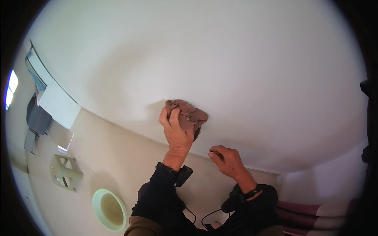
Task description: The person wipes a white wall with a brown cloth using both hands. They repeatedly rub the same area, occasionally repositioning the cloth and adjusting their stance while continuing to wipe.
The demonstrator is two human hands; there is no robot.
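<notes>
My left hand (178, 129) grips a crumpled brown cloth (189, 115) and presses it against a white wall (236, 73). Part of the cloth spreads out past the fingertips to the right. Lower and to the right, my right hand (226, 159) hangs in front of the wall with its fingers curled and a gap between thumb and forefinger. It holds nothing that I can see. Both wrists wear black straps, and a dark box-shaped device (184, 175) sits on the left one.
On the tiled floor (118, 147) to the left stand a pale green basin (94, 203) of murky water and a plastic stool (66, 172). Farther off are a white cabinet (59, 103) and a dark grey chair (38, 115). Pink-and-white striped fabric (316, 216) lies at lower right.
</notes>
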